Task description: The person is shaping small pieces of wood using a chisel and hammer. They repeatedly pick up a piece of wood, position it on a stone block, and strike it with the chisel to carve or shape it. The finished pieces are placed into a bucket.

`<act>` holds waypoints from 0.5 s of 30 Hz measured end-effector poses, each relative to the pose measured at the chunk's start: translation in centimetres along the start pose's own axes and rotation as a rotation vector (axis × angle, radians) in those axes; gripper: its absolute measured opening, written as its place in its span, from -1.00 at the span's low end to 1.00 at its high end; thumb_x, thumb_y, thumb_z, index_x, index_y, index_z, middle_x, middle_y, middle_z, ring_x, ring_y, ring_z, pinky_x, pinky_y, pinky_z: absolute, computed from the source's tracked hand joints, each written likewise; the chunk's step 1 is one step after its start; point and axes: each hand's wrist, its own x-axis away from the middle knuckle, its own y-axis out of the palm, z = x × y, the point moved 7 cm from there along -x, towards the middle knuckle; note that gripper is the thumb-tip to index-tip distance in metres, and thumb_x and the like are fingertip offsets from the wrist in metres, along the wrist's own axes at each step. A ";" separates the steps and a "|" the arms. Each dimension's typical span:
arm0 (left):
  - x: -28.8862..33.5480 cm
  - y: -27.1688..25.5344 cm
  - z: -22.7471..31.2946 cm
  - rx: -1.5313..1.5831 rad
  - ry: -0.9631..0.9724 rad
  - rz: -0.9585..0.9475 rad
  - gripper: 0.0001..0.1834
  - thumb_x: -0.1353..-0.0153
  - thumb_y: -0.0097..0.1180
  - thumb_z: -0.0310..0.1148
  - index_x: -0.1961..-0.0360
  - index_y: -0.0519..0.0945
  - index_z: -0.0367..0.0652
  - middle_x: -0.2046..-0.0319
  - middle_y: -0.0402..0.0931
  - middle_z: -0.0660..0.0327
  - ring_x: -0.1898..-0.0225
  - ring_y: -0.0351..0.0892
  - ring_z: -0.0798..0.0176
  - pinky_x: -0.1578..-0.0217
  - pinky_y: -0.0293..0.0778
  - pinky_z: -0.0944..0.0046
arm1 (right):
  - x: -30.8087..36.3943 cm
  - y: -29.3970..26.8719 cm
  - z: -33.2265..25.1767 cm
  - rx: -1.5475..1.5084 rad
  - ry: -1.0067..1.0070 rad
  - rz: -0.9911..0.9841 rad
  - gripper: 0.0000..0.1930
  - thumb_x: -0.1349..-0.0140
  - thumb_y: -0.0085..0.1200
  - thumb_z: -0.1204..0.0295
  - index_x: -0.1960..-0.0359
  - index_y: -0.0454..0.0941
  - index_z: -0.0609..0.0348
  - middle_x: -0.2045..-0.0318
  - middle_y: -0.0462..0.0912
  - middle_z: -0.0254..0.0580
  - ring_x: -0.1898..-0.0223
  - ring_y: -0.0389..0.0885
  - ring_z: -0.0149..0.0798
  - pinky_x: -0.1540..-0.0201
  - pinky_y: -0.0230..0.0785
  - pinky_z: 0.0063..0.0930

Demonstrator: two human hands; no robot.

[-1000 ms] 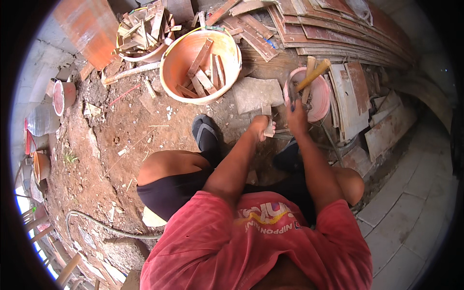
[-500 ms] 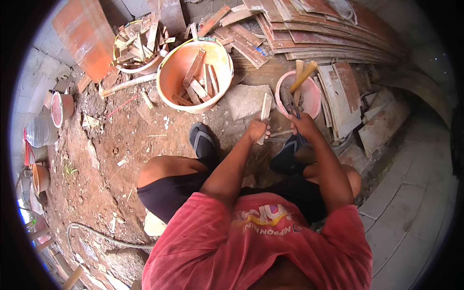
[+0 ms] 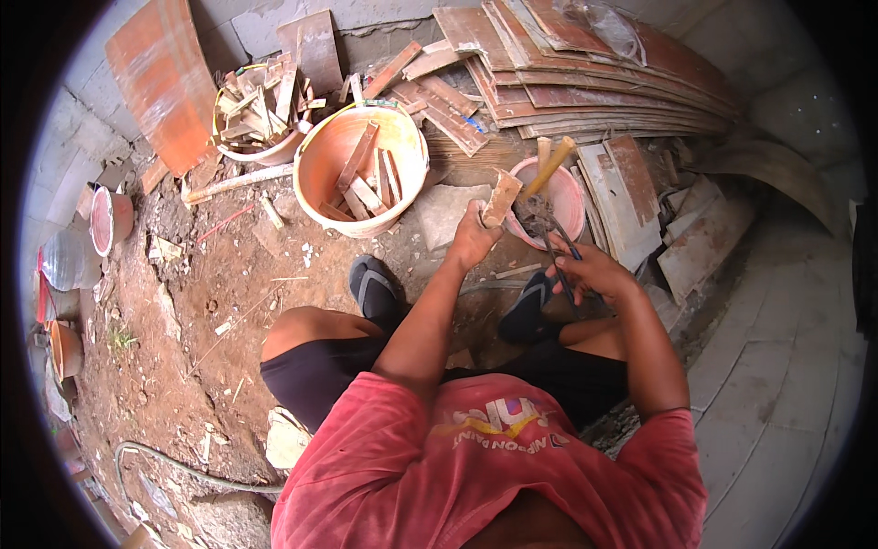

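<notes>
A short, rough-ended wood strip [image 3: 502, 199] is gripped in my left hand [image 3: 474, 236], its broad side turned up. My right hand [image 3: 590, 273] holds dark-handled pincers [image 3: 564, 272], the handles spread and the fingers curled about them. The jaws lie over the near rim of a pinkish bucket [image 3: 578, 203], close to the wood strip but apart from it. From that bucket stick up a yellow handle [image 3: 549, 167] and a wooden one beside it; their lower ends are hard to make out.
A large orange bucket [image 3: 306, 174] holds several wood strips. Behind it stands a basin heaped with wood scraps [image 3: 261, 105]. Stacked boards [image 3: 594, 78] lie at the back right, with loose panels [image 3: 626, 197] below. A grey block wall [image 3: 777, 366] runs along the right.
My left hand has raised and turned the wood strip, bringing it beside the pinkish bucket. My right hand has shifted slightly right and lower, and the pincers' handles have spread.
</notes>
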 end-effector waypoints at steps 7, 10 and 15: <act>0.1 0.4 1.9 -0.118 0.166 0.032 -0.57 -0.05 0.22 -0.43 0.02 0.46 -0.22 0.24 0.58 -0.06 0.21 0.58 0.00 0.13 0.46 0.15 | 2.0 1.5 -2.7 -0.060 -0.005 -0.126 -0.31 -0.33 -0.01 0.28 -0.44 -0.03 0.07 0.08 0.55 -0.05 0.27 0.63 -0.29 0.55 0.48 -0.55; -0.1 0.0 2.0 -0.186 0.223 0.131 -0.60 -0.04 0.20 -0.45 0.04 0.49 -0.18 0.27 0.57 -0.06 0.28 0.57 -0.02 0.18 0.46 0.14 | 2.3 2.2 -3.4 -0.098 -0.009 -0.141 -0.28 -0.32 0.00 0.26 -0.44 -0.05 0.07 0.07 0.55 -0.03 0.27 0.63 -0.26 0.54 0.48 -0.54; 0.7 -0.6 3.3 -0.311 0.328 0.291 -0.68 -0.03 0.21 -0.46 0.14 0.51 -0.15 0.28 0.53 -0.04 0.28 0.53 -0.13 0.22 0.44 0.07 | 2.3 2.7 -3.5 -0.139 -0.006 -0.155 -0.27 -0.34 -0.01 0.27 -0.45 -0.09 0.10 0.06 0.55 -0.02 0.26 0.64 -0.24 0.54 0.49 -0.52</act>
